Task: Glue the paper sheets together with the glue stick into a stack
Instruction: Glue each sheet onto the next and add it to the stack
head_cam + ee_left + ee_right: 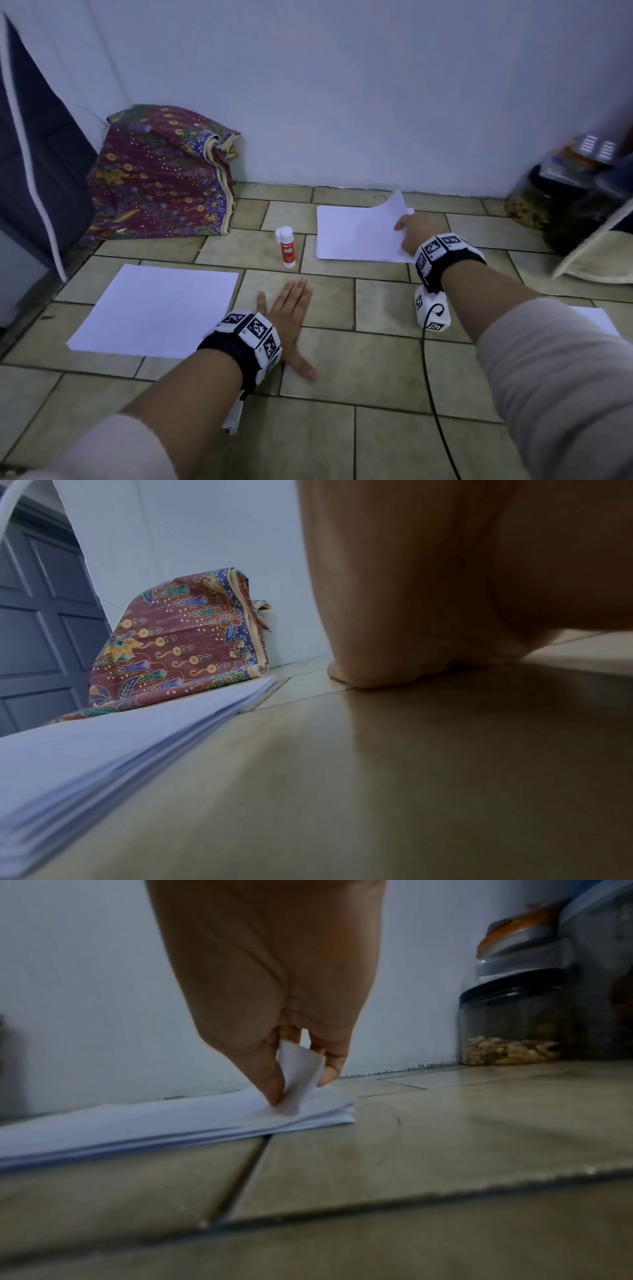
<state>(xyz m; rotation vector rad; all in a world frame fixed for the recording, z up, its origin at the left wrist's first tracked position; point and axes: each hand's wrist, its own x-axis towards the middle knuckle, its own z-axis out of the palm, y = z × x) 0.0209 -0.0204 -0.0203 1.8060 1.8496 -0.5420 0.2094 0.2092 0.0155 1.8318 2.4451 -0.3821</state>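
Risk of two sheets lifted together: right hand [274,1031] pinched top sheet [299,1074] corner of far-right paper pile [356,233]. Left hand [287,315] spread flat on floor [376,377]. Glue stick [286,246] upright between piles.

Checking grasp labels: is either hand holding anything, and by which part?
The right hand pinches the top sheet of the far paper pile by its lifted corner. The left hand lies flat on the floor, holding nothing.
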